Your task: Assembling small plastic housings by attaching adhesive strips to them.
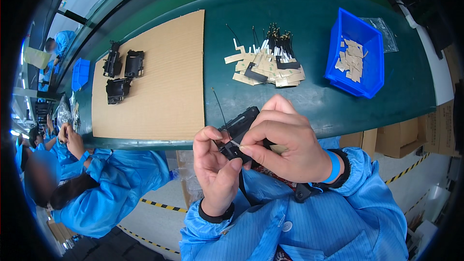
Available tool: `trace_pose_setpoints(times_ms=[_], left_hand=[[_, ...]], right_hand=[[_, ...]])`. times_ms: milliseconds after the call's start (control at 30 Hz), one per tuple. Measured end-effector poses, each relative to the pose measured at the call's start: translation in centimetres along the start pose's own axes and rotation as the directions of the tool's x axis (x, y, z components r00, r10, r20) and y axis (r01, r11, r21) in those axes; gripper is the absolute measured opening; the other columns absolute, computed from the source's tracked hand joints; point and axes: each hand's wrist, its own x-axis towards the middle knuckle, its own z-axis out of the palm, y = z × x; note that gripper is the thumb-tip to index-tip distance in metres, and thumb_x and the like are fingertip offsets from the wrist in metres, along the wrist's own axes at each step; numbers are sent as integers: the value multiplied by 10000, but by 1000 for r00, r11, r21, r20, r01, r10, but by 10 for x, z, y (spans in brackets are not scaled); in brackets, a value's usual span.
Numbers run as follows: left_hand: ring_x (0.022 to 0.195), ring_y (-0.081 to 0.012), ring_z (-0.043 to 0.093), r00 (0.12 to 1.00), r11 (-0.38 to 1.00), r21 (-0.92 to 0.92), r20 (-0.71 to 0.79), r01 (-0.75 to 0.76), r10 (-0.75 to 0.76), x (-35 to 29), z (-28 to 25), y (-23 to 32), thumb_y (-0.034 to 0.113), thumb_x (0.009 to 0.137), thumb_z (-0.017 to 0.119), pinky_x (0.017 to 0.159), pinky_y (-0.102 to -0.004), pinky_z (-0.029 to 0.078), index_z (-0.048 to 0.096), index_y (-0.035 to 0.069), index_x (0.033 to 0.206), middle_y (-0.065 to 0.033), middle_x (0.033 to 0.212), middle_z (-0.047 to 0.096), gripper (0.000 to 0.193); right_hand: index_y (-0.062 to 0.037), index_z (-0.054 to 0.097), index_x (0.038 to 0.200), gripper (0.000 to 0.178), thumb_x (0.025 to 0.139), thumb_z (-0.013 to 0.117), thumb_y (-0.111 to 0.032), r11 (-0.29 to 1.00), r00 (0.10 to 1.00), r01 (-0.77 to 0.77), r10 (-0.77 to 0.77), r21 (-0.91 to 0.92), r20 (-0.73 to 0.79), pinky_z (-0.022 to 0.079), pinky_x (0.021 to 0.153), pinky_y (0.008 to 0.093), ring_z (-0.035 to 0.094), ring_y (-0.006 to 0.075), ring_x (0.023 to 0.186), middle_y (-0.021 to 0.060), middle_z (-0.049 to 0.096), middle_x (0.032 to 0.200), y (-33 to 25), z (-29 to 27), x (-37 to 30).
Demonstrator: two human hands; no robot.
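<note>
Landmark: cardboard sheet point(164, 82) on the bench point(319, 34); black housing point(243, 122) held just off the sheet's near right corner, thin black cable point(220, 104) rising from it; left hand point(216, 171) cups the housing from below, fingers curled, thumb closed against it; right hand point(292, 140) arches over, wrist bent inward, thumb and index finger nearly meeting on a small pale piece point(235, 143); step in hand appears to be seating that piece; next move probably calls for steady left support and a fine right-hand push.
</note>
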Motion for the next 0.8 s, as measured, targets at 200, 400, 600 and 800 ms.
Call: trace_pose_setpoints(times_ms=[200,400,600,800], left_hand=[[744,-136,526,1000,1000,-8,4,-9,9,0,-2,-2,114,692,648,494,-211,432,353,32,1096,-73,1001,433,507],[804,-130,518,998,993,-118,69,9,-1,1,-6,-1,-6,719,618,573,-231,452,352,45,1080,-72,1017,428,451],[769,-120,523,998,995,-96,59,-15,20,1,-6,-2,-13,720,620,558,-212,447,354,47,1061,-67,994,437,437],[730,-100,524,999,996,-87,33,-38,41,2,-4,-3,-6,720,626,553,-193,443,354,47,1029,-65,968,448,416]], right_hand=[[-85,584,700,68,694,650,-73,1000,1000,-9,8,9,12,333,697,321,444,199,700,1,520,629,0,0,0],[-87,583,703,65,697,647,-74,1000,1000,-1,1,8,20,332,696,320,441,198,700,-2,515,623,0,0,1],[-87,580,702,68,688,645,-68,1000,1000,10,-10,9,16,330,695,321,441,199,698,-4,512,627,0,0,0],[-87,579,703,77,672,646,-65,999,999,30,-30,-11,11,330,688,322,447,199,699,4,517,637,2,1,0]])
